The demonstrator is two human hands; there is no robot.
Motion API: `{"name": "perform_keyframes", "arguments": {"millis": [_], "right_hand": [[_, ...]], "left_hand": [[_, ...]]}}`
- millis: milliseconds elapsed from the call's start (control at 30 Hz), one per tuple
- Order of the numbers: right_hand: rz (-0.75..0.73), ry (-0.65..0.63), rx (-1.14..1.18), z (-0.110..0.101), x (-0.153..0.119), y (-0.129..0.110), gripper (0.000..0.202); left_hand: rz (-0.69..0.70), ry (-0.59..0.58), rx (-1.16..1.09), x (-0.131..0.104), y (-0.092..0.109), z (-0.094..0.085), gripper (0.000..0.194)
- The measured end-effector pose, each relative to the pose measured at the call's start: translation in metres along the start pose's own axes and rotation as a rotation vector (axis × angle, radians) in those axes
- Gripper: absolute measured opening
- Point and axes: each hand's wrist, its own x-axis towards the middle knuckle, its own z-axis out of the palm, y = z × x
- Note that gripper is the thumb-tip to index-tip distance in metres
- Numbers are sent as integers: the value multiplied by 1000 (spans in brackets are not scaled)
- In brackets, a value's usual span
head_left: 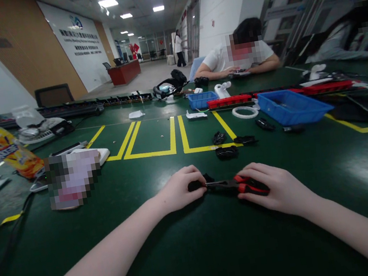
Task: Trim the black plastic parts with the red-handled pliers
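Note:
My right hand (pixel 273 186) is closed around the red and black handles of needle-nose pliers (pixel 244 185). The pliers' jaws point left and meet a small black part (pixel 196 185), which my left hand (pixel 181 188) pinches between thumb and fingers. Much of that part is hidden by my fingers, so its kind cannot be told. Both hands are just above the green table. Beyond them lie several black pieces, among them a ribbed black piece (pixel 227 152) and a coiled-looking black bundle (pixel 219 138).
Blue bins (pixel 298 112) stand at the back right, with a white tape roll (pixel 245 112) beside them. To the left are a phone (pixel 76 179), a yellow drink bottle (pixel 5 149) and a cable. Yellow tape (pixel 151 154) marks the table. A person (pixel 238 53) sits opposite.

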Motion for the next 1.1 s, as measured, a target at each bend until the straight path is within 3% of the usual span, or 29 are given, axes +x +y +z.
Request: {"name": "perform_keyframes", "arguments": {"millis": [400, 1100], "right_hand": [[-17, 8, -9, 4, 0, -3, 36], [-26, -3, -43, -2, 1, -4, 35]], "left_hand": [[28, -95, -55, -1, -1, -4, 15], [40, -92, -44, 0, 1, -3, 11]]}}
